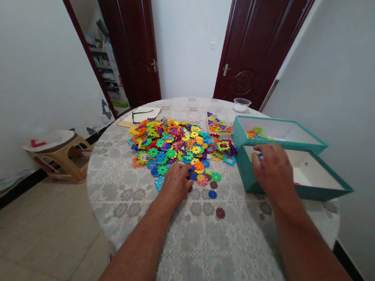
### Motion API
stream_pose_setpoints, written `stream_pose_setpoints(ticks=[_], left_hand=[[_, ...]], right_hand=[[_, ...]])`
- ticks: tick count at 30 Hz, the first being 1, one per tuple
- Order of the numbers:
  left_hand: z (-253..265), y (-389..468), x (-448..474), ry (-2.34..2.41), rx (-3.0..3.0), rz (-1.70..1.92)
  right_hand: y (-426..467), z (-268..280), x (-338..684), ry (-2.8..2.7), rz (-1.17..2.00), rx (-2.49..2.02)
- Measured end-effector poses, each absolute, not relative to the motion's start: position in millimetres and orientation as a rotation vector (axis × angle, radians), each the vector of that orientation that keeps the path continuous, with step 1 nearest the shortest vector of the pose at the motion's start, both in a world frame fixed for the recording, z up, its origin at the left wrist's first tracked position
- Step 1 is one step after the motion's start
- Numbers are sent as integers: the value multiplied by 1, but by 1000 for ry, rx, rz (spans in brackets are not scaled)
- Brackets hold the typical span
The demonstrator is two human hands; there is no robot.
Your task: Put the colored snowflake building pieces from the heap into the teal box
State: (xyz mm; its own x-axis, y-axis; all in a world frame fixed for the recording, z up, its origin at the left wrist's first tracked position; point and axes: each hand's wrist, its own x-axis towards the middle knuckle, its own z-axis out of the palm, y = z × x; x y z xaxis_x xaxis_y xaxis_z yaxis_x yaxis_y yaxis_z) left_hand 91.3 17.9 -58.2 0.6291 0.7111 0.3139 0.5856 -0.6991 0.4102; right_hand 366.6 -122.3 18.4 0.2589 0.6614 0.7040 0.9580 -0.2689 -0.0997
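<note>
My left hand [177,180] rests at the near edge of a colourful pile of plastic snowflake building discs [169,142]. Its thumb and curled fingers are apart, touching or close to a few blue and orange discs. Over the front teal box [323,175], my right hand [273,167] is pinched near the left end, with a small blue piece [260,155] showing between thumb and fingers. Loose discs lie between the hands: a green disc [216,177], a blue disc [212,194] and a brown disc [220,213]. My right hand hides part of the box's inside.
Behind the front box stands a second teal box [306,135] with some pieces inside. A clear tray [219,124] of triangular pieces and a clear plastic bowl [242,103] are farther back. Glasses [142,114] lie on paper at the far left. A stool [65,159] stands left.
</note>
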Motion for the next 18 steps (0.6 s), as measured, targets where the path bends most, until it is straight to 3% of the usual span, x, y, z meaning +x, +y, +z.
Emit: stream_pose_setpoints(ticks=[6, 11, 18], left_hand=[[-59, 16, 90, 1164, 2598, 661], [-59, 19, 89, 1170, 2640, 607], [-60, 21, 90, 1143, 2534, 661]], right_hand=[[-134, 12, 390, -1283, -788, -2255], [-128, 22, 371, -1262, -835, -2072], [-103, -8, 302, -1787, -271, -1780]])
